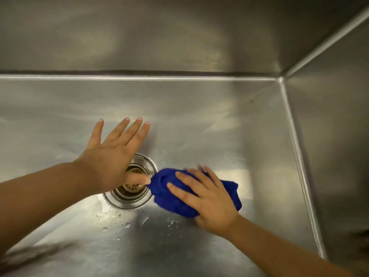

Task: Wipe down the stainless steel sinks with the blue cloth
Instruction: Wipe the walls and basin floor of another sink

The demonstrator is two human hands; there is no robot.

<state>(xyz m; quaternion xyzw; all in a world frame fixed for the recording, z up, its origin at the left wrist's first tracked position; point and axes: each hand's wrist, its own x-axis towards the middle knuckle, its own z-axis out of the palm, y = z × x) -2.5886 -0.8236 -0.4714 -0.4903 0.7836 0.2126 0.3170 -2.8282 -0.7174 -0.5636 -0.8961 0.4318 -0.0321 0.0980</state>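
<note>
The cloth (pixel 171 196) lay bunched on the sink (pixel 219 120) floor, just right of the drain (pixel 129 198). The right hand (pixel 207 200) pressed on it with fingers straight and spread, not curled round it. The left hand (pixel 111 156) reached over the drain, fingers splayed and relaxed, holding nothing; drops (pixel 119 218) dotted the floor nearby.

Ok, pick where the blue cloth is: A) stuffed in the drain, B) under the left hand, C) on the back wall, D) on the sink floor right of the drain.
D: the blue cloth lies on the sink floor right of the drain, under the right hand.
</note>
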